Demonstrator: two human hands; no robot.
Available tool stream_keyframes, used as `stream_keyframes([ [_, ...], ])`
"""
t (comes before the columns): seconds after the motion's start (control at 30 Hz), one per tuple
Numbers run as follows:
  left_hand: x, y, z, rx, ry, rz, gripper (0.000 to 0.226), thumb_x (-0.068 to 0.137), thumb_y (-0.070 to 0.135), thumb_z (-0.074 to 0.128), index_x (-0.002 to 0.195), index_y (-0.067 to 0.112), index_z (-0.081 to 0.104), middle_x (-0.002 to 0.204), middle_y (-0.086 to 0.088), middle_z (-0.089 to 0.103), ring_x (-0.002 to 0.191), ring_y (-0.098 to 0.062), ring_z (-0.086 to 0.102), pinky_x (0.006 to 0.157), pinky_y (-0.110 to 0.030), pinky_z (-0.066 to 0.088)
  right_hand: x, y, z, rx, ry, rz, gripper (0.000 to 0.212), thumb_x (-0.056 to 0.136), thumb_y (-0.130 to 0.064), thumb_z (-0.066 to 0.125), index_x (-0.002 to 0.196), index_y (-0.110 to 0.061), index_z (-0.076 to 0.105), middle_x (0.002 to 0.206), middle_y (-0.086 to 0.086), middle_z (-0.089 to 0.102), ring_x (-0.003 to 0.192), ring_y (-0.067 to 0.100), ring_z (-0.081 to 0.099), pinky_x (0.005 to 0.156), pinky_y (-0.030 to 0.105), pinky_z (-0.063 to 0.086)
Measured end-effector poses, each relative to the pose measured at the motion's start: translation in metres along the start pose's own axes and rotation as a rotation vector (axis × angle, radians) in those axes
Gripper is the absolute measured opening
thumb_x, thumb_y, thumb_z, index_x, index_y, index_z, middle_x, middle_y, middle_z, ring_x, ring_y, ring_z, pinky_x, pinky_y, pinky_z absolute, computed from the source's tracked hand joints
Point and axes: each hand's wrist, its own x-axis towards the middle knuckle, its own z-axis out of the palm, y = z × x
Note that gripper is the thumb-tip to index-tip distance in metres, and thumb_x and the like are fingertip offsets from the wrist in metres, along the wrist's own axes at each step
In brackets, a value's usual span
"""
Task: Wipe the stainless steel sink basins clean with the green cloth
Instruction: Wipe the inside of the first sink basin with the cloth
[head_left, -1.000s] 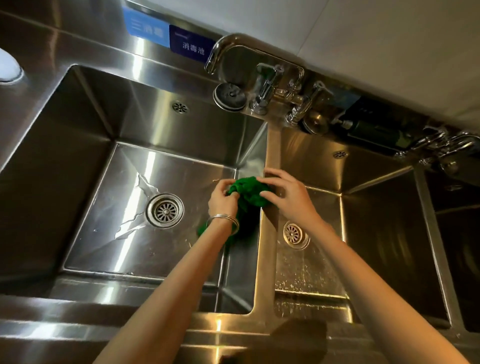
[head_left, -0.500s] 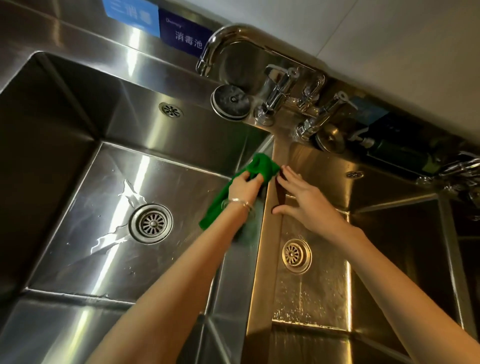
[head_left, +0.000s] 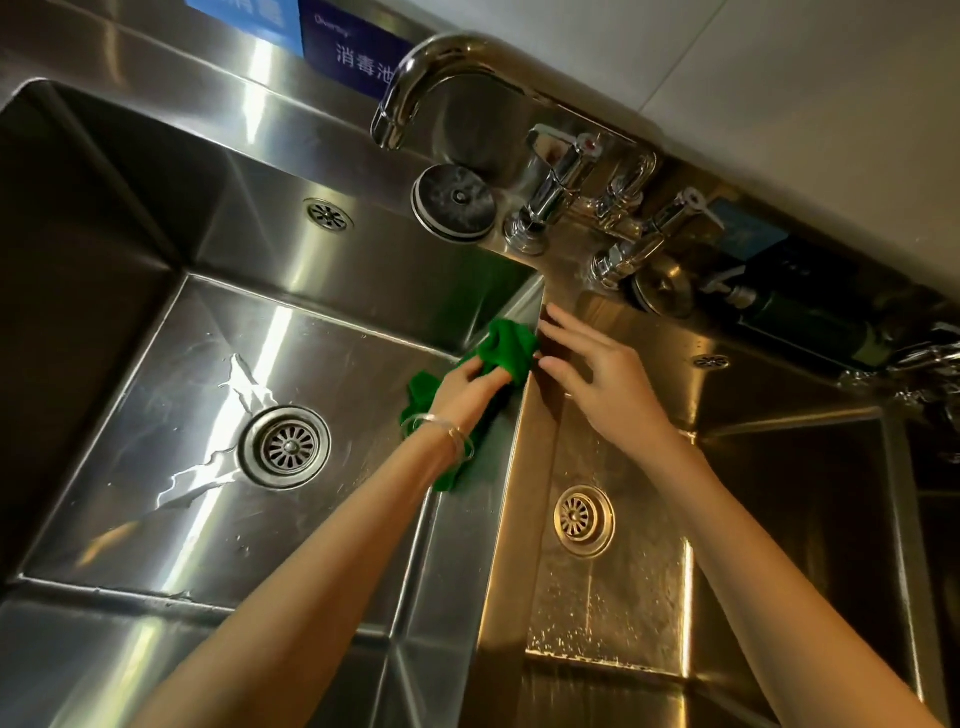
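Water (head_left: 228, 384) is lying in streaks on the floor of the left basin (head_left: 156, 415), beside its drain (head_left: 284, 447), so that floor is probably awaiting a pass. Moving right, the left hand (head_left: 470, 384) is gripping the green cloth (head_left: 506, 345), fingers curled round the bunched fabric, and is pressing it against the upper right wall of this basin, just under the divider (head_left: 524, 441); a loose tail of cloth is hanging below the bracelet (head_left: 447, 434). To do this stroke well, the person should be spreading the cloth flatter, so more fabric is meeting the steel, and drawing it along the wall in overlapping strokes, working into the corner seam where grime tends to be hiding. Further right, the right hand (head_left: 597, 374) is resting on the divider with fingers straight and apart, holding nothing, apparently steadying the body. In the right basin (head_left: 779, 467), droplets are speckling the floor around the second drain (head_left: 583, 521), suggesting that side is waiting too. Faucet (head_left: 447, 67) and valves are standing behind, near the cloth's path.
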Motion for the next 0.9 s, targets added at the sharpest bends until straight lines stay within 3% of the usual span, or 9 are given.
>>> stream_keyframes([
  [0.1,0.034,0.019,0.008,-0.032,0.044,0.032,0.036,0.088,0.015,0.056,0.123,0.017,0.053,0.109,0.002,0.058,0.102,-0.014,0.053,0.085,-0.026,0.043,0.011,0.005,0.005,-0.168,-0.100,-0.007,0.068,0.086,-0.023,0.064,0.144,-0.012,0.031,0.156,-0.002,0.018,0.142,0.007,0.014,0.116,0.022,0.014],
  [0.33,0.046,-0.020,-0.014,0.242,0.020,0.153,0.064,0.067,0.032,0.070,0.126,0.013,0.055,0.120,-0.007,0.061,0.112,-0.022,0.055,0.100,-0.033,0.042,0.015,0.009,-0.007,-0.307,-0.200,-0.109,0.079,0.080,-0.031,0.069,0.145,-0.010,0.029,0.157,0.003,0.011,0.140,0.004,0.000,0.117,0.028,0.009],
  [0.4,0.026,-0.039,-0.025,0.269,-0.057,0.147,0.071,0.060,0.043,0.070,0.124,0.015,0.056,0.114,-0.003,0.062,0.104,-0.016,0.058,0.094,-0.027,0.045,0.014,0.005,-0.008,-0.346,-0.265,-0.094,0.088,0.077,-0.036,0.070,0.147,-0.011,0.023,0.158,0.003,0.004,0.139,0.002,-0.006,0.112,0.023,0.004],
  [0.47,0.000,-0.057,-0.037,0.299,-0.158,0.097,0.056,0.072,0.028,0.074,0.123,0.018,0.053,0.111,-0.002,0.061,0.092,-0.011,0.059,0.082,-0.019,0.050,0.015,0.001,-0.010,-0.416,-0.350,-0.074,0.100,0.072,-0.044,0.072,0.149,-0.012,0.015,0.158,0.004,-0.006,0.140,0.006,-0.012,0.108,0.023,0.002],
  [0.53,-0.027,-0.076,-0.047,0.300,-0.239,0.032,0.054,0.073,0.016,0.073,0.122,0.020,0.051,0.112,-0.006,0.061,0.095,-0.019,0.062,0.084,-0.031,0.054,0.017,-0.003,-0.010,-0.485,-0.431,-0.056,0.109,0.070,-0.048,0.072,0.150,-0.012,0.007,0.157,0.007,-0.015,0.142,0.013,-0.018,0.110,0.027,0.001],
  [0.6,-0.057,-0.085,-0.054,0.376,-0.265,-0.006,0.065,0.070,0.021,0.072,0.130,0.018,0.047,0.119,-0.005,0.060,0.108,-0.022,0.059,0.095,-0.038,0.049,0.013,-0.009,-0.007,-0.519,-0.487,-0.031,0.106,0.072,-0.046,0.070,0.150,-0.013,0.006,0.156,0.008,-0.019,0.141,0.016,-0.023,0.113,0.033,0.002],
  [0.67,-0.081,-0.089,-0.060,0.475,-0.305,-0.049,0.071,0.075,0.019,0.073,0.137,0.019,0.040,0.125,0.000,0.056,0.114,-0.016,0.055,0.099,-0.030,0.044,-0.004,-0.012,0.004,-0.456,-0.452,-0.123,0.090,0.075,-0.040,0.069,0.147,-0.012,0.022,0.157,0.009,-0.006,0.142,0.016,-0.014,0.116,0.039,0.009],
  [0.8,-0.114,-0.085,-0.055,0.526,-0.383,0.004,0.057,0.082,0.015,0.068,0.132,0.021,0.042,0.116,0.009,0.055,0.108,-0.007,0.054,0.090,-0.012,0.039,-0.059,0.001,0.034,-0.297,-0.311,-0.515,0.044,0.080,-0.041,0.056,0.109,-0.009,0.065,0.135,0.013,0.051,0.131,0.024,0.041,0.108,0.051,0.032],
  [0.9,-0.109,-0.087,-0.045,0.417,-0.288,0.003,0.050,0.084,0.015,0.066,0.129,0.021,0.045,0.119,0.001,0.060,0.109,-0.014,0.057,0.098,-0.028,0.044,-0.074,0.010,0.046,-0.200,-0.296,-0.498,0.049,0.090,-0.050,0.044,0.096,-0.011,0.071,0.121,0.008,0.063,0.128,0.017,0.045,0.110,0.049,0.028],
])
